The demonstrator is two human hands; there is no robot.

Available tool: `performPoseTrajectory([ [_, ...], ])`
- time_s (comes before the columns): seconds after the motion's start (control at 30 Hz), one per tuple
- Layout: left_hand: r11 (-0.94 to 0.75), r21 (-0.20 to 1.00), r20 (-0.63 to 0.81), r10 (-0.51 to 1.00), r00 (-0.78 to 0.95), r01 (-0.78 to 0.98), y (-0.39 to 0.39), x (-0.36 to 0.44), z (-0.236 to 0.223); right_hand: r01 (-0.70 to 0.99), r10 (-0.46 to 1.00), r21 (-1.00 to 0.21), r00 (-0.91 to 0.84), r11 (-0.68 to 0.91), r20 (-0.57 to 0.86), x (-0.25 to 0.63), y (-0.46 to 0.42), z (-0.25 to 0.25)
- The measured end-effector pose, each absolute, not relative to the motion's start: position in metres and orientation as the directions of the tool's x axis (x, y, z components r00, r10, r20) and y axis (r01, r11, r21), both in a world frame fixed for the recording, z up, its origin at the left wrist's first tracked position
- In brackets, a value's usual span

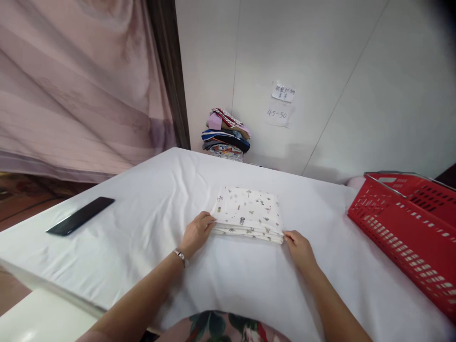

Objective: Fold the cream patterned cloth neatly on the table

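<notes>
A white cloth with small printed figures lies folded in several layers on the white-covered table. My left hand pinches its near left corner between thumb and fingers. At the near right corner, my right hand grips the edge the same way. The folded cloth is flat, its layered edge facing me. What garment or linen it is, I cannot tell.
A red plastic basket with a metal handle stands at the right. On the left lies a flat black object. Folded fabrics are stacked beyond the far edge, by a wall with paper signs. A pink curtain hangs at left.
</notes>
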State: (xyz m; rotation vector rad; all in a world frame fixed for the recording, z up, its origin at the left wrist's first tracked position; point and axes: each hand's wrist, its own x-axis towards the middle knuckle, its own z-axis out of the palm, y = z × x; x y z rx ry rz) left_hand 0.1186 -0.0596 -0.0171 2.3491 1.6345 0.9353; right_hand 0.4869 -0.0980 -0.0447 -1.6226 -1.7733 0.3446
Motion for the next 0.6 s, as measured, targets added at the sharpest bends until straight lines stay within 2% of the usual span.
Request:
performPoseTrajectory([
  [0.1, -0.389, 0.473, 0.405, 0.893, 0.197, 0.79, -0.06, 0.117, -0.015, 0.768, 0.948, -0.616, 0.04, 0.173, 0.316, 0.487, -0.101, -0.041],
  [0.23, -0.463, 0.374, 0.48, 0.838, 0.259, 0.804, -0.061, 0.123, -0.009, 0.813, 0.908, -0.549, 0.062, 0.195, 0.415, 0.482, -0.101, -0.033],
  [0.33, -0.524, 0.305, 0.479, 0.806, 0.347, 0.795, -0.059, 0.138, -0.004, 0.821, 0.882, -0.495, -0.022, 0.285, 0.471, 0.469, -0.095, -0.024],
  [0.43, -0.574, 0.272, 0.442, 0.787, 0.43, 0.772, -0.054, 0.156, -0.002, 0.804, 0.879, -0.458, -0.157, 0.379, 0.45, 0.45, -0.087, -0.014],
  [0.6, -0.557, 0.291, 0.387, 0.812, 0.437, 0.778, -0.047, 0.169, -0.005, 0.813, 0.879, -0.396, -0.27, 0.427, 0.393, 0.436, -0.076, -0.014],
])
